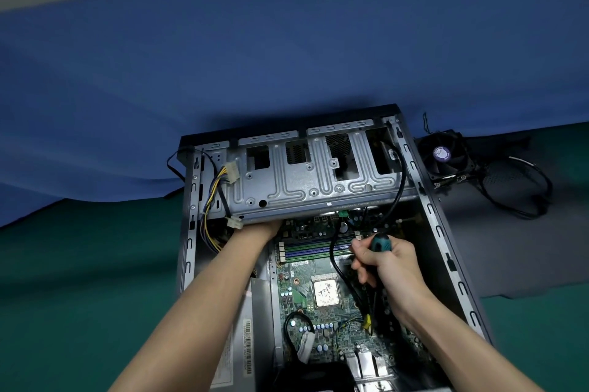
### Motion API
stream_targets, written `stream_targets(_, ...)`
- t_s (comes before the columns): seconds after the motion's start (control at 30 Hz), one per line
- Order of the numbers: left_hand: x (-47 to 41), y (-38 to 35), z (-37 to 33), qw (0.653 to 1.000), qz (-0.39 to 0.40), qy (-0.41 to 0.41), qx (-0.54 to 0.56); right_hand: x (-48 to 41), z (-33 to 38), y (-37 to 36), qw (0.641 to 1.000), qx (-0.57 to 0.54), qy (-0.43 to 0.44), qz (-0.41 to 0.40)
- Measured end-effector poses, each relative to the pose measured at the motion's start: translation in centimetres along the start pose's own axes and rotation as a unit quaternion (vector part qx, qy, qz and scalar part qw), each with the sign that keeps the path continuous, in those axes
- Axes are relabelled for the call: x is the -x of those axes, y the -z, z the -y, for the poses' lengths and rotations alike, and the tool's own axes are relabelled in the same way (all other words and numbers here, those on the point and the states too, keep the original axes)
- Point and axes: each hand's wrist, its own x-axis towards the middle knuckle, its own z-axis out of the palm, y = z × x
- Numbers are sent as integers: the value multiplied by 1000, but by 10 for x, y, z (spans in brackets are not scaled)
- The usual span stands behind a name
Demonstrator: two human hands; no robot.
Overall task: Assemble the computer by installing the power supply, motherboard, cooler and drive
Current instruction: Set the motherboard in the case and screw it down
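Worktop (79, 264): green cover, blue cloth behind. Computer case (188, 248): grey sheet-metal box, open on top. Power supply (255, 328): plain metal block with barcode label, seated at case left. Left hand (264, 226): reaches under ribbed steel drive cage (306, 181); fingers hidden, grip cannot be told. Motherboard (306, 312): green board, flat in case, square silver processor (325, 293) exposed. Right hand (385, 261): fingers wrapped around teal-and-black screwdriver (381, 242). Cooler (446, 154): black square fan, outside case at right, on worktop.
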Motion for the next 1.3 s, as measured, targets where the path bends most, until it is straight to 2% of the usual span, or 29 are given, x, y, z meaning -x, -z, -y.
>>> stream_targets(0.1,4,3,-1,999,33,-17,-10,1,-1,1,1000,6,-2,0)
stream_targets(0.27,8,4,1,998,45,-10,32,2,-1,3,1000,11,-6,-1)
stream_targets(0.5,8,4,0,999,11,-10,39,3,-1,2,1000,16,2,1)
stream_targets(0.77,12,7,2,999,44,-27,12,5,-2,1,1000,8,1,-3)
stream_targets(0.87,15,9,1,999,26,-41,-14,9,-1,-1,1000,-4,9,4)
stream_targets(1.03,26,12,-1,999,36,-22,-30,22,8,-2,994,-32,104,-7)
stream_targets(1.13,31,11,-1,997,36,-32,-61,33,15,-8,983,-47,171,-40)
stream_targets(1.23,35,13,-3,993,44,-50,-97,43,18,-19,960,42,259,-101)
stream_targets(1.3,37,13,-2,990,48,-67,-111,48,17,-27,945,106,286,-121)
